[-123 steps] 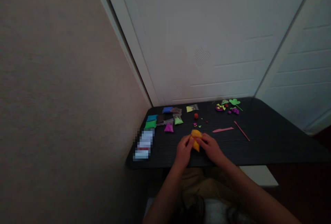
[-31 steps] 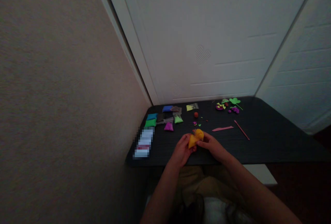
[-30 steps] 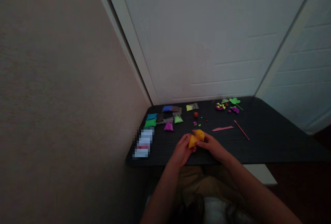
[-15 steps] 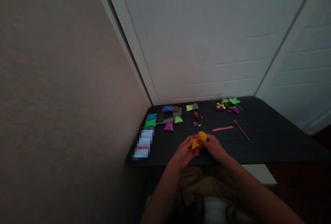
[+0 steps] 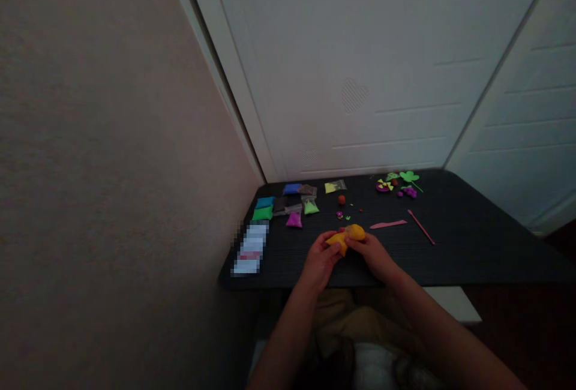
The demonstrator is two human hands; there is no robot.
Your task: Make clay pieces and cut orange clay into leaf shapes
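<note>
Over the near part of the table, my left hand point(image 5: 320, 257) and my right hand point(image 5: 372, 252) hold a bag of yellow modelling clay point(image 5: 338, 241) between them. The left fingers and thumb pinch its flat, cornered side. At the right end a rounded yellow lump bulges out, gripped from below by my right thumb and fingers. Whether the lump is inside the bag or out of it, I cannot tell. Just beyond my hands lie a tiny green clay piece point(image 5: 348, 218), a small purple clay piece point(image 5: 339, 215) and a red-brown clay ball point(image 5: 342, 200).
A pink plastic knife point(image 5: 388, 224) and a pink stick tool point(image 5: 421, 227) lie to the right. Finished-looking clay shapes, among them a green clover point(image 5: 409, 177) and purple balls point(image 5: 409, 192), sit behind them. Several clay bags point(image 5: 294, 219) and a blurred-out white item point(image 5: 251, 249) are left.
The yellow clay bag has turned: its cornered side now points left rather than down, and the rounded lump has shifted slightly right and up. My left fingers have moved their grip along it.
</note>
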